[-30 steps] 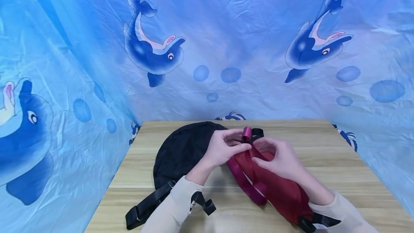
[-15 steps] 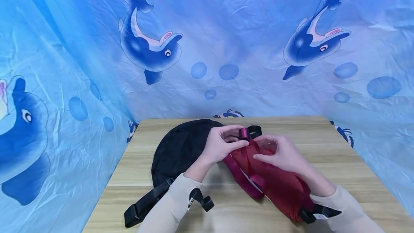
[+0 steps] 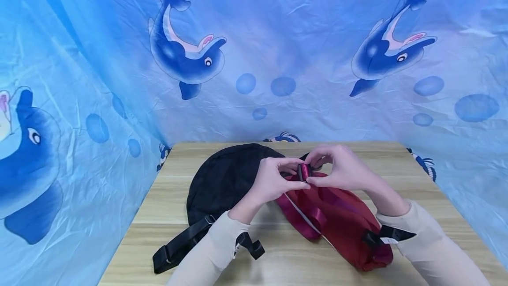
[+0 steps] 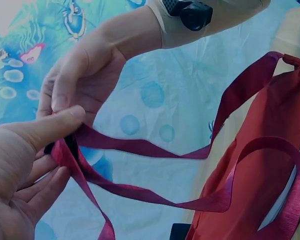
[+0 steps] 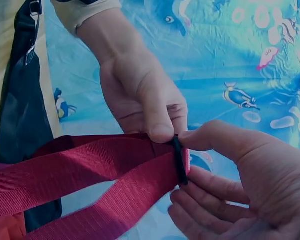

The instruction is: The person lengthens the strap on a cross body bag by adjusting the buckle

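A red bag (image 3: 337,220) lies on the table with its magenta webbing strap (image 5: 110,165) drawn up from it. The strap runs through a black slider buckle (image 5: 179,159) and loops over it. My left hand (image 3: 271,180) pinches the strap beside the buckle between thumb and fingers. On the buckle's other side, my right hand (image 3: 345,169) holds the buckle and strap loop, thumb on one edge and fingertips near the other. In the left wrist view, strap lengths (image 4: 160,197) hang between the hands and the bag. Fingers partly hide the buckle.
To the left lies a black rounded bag (image 3: 222,184), its black strap (image 3: 178,246) trailing toward the front. The wooden table (image 3: 158,208) meets a blue dolphin-print sheet (image 3: 278,47) at the back and sides. Black camera bands sit on both sleeves.
My right hand has moved up and left from the strap below and now holds the buckle end. My left hand keeps its pinch; the buckle has turned slightly between the hands.
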`<action>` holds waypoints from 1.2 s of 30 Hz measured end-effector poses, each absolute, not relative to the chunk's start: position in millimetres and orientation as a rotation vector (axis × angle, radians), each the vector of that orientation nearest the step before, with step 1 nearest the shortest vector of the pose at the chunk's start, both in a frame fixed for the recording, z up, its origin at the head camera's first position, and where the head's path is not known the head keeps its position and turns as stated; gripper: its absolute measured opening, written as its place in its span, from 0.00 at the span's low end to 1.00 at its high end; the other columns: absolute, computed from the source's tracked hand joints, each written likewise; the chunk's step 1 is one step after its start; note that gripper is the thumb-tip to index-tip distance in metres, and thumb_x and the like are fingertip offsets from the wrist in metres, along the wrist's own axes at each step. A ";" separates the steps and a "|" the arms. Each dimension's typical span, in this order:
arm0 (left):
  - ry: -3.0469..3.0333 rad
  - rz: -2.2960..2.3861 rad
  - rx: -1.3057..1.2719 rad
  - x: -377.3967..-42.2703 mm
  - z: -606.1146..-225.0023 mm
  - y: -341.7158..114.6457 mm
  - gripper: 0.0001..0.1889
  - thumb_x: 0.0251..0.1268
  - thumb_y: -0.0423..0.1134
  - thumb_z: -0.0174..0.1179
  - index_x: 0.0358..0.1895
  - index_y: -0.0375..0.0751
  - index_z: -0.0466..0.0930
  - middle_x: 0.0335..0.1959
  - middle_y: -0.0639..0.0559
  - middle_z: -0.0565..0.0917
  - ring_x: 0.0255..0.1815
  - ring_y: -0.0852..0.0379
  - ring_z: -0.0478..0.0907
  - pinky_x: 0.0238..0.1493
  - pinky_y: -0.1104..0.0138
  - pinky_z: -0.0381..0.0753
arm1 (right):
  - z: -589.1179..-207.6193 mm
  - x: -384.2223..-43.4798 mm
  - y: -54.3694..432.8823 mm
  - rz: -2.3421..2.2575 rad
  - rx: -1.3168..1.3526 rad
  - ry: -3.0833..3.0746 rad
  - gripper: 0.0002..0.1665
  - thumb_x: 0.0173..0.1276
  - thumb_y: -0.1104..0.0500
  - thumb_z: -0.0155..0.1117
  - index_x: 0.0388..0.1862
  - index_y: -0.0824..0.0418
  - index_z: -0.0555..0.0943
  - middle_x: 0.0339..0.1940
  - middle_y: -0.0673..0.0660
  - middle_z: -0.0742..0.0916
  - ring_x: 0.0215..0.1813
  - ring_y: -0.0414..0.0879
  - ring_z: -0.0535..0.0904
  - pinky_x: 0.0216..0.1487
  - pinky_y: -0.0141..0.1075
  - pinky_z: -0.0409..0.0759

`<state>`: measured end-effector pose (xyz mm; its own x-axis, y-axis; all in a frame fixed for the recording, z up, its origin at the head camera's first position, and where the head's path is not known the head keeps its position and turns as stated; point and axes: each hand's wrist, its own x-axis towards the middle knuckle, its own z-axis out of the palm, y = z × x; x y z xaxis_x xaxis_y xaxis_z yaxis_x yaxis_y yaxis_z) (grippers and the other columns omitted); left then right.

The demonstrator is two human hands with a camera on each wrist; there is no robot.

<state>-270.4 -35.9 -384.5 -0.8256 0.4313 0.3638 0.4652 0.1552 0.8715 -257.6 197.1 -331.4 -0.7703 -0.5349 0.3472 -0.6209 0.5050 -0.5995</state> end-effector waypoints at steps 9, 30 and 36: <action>-2.327 -1.797 -0.944 -273.8 -389.2 -36.0 0.25 0.56 0.39 0.83 0.59 0.43 0.90 0.49 0.46 0.94 0.45 0.61 0.93 0.51 0.67 0.91 | -329.1 -256.9 193.1 1.314 0.956 -2.454 0.22 0.58 0.70 0.81 0.51 0.59 0.85 0.46 0.53 0.91 0.49 0.40 0.88 0.58 0.27 0.84; -2.294 -1.898 -0.992 -275.6 -395.0 -30.7 0.24 0.56 0.36 0.82 0.58 0.40 0.90 0.46 0.44 0.94 0.38 0.64 0.91 0.46 0.67 0.91 | -337.5 -252.1 179.8 1.585 0.871 -2.174 0.21 0.61 0.74 0.78 0.53 0.69 0.86 0.44 0.51 0.92 0.44 0.38 0.90 0.48 0.28 0.88; -2.302 -1.895 -1.000 -275.5 -397.4 -30.3 0.23 0.57 0.36 0.81 0.58 0.42 0.90 0.47 0.44 0.94 0.37 0.66 0.90 0.44 0.67 0.92 | -340.9 -251.3 181.8 1.636 0.900 -2.176 0.30 0.59 0.75 0.78 0.61 0.69 0.81 0.50 0.49 0.91 0.47 0.40 0.89 0.50 0.28 0.87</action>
<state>-275.5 -30.3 -397.4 -0.7978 0.4676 0.3806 0.4634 0.0718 0.8832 -251.3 181.8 -340.9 -0.7691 -0.3130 0.5571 -0.6221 0.1675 -0.7648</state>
